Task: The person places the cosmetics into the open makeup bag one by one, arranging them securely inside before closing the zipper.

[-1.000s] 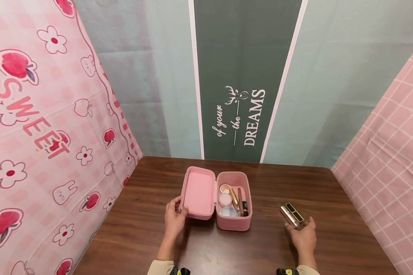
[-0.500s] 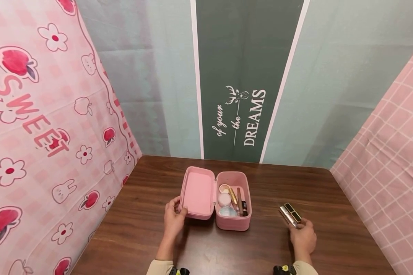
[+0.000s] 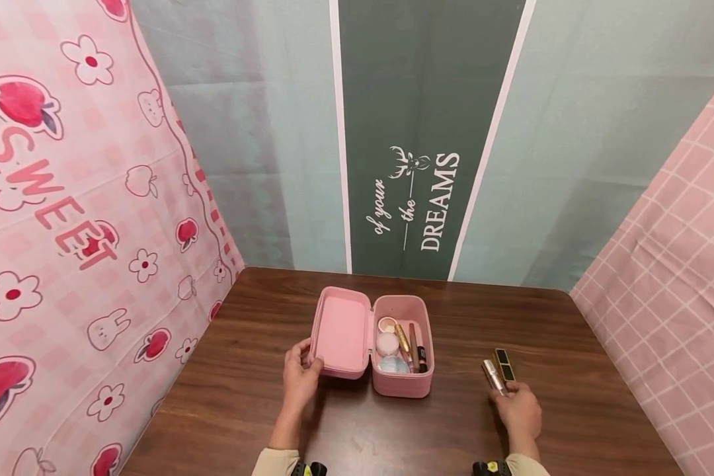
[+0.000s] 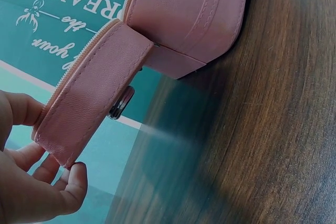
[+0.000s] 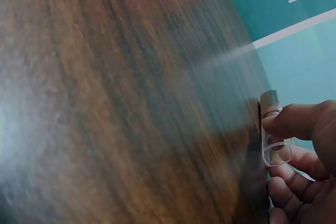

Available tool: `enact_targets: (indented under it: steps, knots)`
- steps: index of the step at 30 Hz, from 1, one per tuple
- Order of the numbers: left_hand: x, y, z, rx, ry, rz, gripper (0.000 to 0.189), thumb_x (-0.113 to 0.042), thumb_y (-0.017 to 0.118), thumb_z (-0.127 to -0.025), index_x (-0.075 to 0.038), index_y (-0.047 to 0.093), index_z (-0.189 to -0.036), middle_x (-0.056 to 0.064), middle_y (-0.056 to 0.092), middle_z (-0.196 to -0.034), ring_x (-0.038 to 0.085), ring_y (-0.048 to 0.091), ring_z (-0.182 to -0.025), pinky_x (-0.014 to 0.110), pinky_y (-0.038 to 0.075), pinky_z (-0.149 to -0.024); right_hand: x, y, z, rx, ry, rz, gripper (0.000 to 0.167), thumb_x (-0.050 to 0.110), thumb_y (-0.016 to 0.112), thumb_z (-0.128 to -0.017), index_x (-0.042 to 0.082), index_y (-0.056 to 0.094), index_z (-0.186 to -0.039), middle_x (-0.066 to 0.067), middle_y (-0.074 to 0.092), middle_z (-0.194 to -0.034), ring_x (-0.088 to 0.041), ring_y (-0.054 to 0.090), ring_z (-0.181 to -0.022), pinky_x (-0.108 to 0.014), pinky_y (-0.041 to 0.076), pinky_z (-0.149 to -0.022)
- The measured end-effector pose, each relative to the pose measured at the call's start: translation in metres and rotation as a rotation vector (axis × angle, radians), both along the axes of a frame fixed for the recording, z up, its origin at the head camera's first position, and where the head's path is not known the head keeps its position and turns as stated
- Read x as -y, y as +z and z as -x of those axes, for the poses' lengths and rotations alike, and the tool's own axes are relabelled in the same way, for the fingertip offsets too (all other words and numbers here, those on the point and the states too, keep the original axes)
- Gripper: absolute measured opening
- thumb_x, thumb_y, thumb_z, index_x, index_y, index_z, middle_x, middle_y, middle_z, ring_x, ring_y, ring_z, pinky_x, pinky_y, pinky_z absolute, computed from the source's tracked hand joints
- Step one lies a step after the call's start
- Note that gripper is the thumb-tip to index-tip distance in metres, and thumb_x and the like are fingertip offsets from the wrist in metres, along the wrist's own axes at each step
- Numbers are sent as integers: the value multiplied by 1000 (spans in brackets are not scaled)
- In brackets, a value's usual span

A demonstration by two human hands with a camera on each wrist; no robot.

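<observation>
A pink cosmetic case (image 3: 403, 385) stands on the table with its lid (image 3: 340, 334) folded out to the left. My left hand (image 3: 301, 383) grips the lid's outer edge, thumb on one side and fingers underneath in the left wrist view. On the right, my right hand (image 3: 519, 411) pinches a shiny lipstick (image 3: 493, 375); its see-through end shows under the thumb (image 5: 294, 121) in the right wrist view. A black case with gold edges (image 3: 504, 365) lies beside the lipstick at the fingertips; whether the fingers hold it too is hidden.
Inside the case are a round pink jar (image 3: 387, 344), a gold tube (image 3: 402, 337), a brown stick (image 3: 413, 344), a black-capped tube (image 3: 422, 359) and a pale blue round item (image 3: 393, 364). Printed cloths hang around the wooden table (image 3: 464, 317).
My right hand has shifted slightly, and the lipstick and the black case have turned and spread apart at their far ends. The left hand keeps its grip on the lid.
</observation>
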State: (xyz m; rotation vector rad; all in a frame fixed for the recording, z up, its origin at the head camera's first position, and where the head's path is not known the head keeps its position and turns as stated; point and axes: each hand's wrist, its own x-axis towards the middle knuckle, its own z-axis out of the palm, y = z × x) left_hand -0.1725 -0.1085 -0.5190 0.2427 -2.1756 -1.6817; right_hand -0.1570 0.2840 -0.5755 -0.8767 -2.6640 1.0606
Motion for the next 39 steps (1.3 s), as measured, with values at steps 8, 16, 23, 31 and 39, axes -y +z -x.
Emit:
enact_targets:
  steps: [8, 16, 23, 31, 39]
  knots:
    - [0, -1, 0, -7, 3, 3, 40, 8, 63, -75, 6, 57, -115, 17, 50, -107, 27, 55, -93, 26, 46, -75, 2, -3, 3, 26, 47, -51, 31, 24, 70, -74, 3, 65, -96, -19, 60, -82, -35, 55, -72, -45, 39, -53]
    - [1, -1, 0, -15, 5, 0, 40, 8, 62, -75, 6, 58, -115, 17, 50, -106, 28, 54, -92, 27, 46, -75, 11, 2, 0, -231, 52, -79, 29, 21, 70, -75, 0, 67, -94, -14, 62, -79, -40, 56, -79, -48, 39, -66]
    - [-1, -2, -1, -1, 11, 1, 40, 7, 63, -75, 5, 58, -115, 16, 51, -107, 27, 53, -92, 27, 44, -75, 21, 2, 3, -352, 60, -132, 25, 18, 73, -72, 0, 68, -88, -10, 58, -76, -35, 56, -74, -46, 39, -62]
    - [0, -4, 0, -9, 8, -14, 40, 7, 63, -75, 5, 58, -114, 16, 51, -106, 28, 54, -92, 30, 44, -76, 22, 2, 5, -358, 50, -140, 26, 17, 73, -72, -1, 67, -90, -12, 57, -78, -37, 56, -75, -48, 39, -62]
    - [1, -5, 1, -27, 4, -29, 40, 8, 62, -74, 5, 58, -113, 17, 50, -105, 28, 55, -91, 30, 45, -76, 35, 16, 7, -366, -69, 197, 28, 15, 74, -74, -2, 68, -95, 0, 61, -70, -9, 50, -63, -23, 37, -56]
